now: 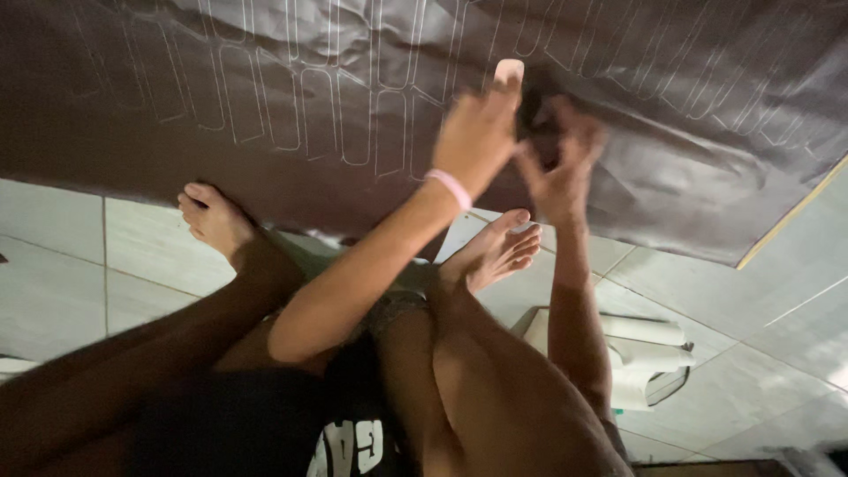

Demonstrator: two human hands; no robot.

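Observation:
A large dark brown sheet lies over the tiled floor, marked with rows of white outlined shapes. My left hand, a pink band on its wrist, reaches onto the sheet and pinches a small pale pink piece at its fingertips. My right hand hovers just to the right of it, fingers curled near a dark spot on the sheet. Motion blur hides whether the right hand holds anything.
My bare legs stretch forward, and both feet rest at the sheet's near edge. White rolled sheets lie on the pale floor tiles to the right. A yellowish strip borders the sheet's right edge.

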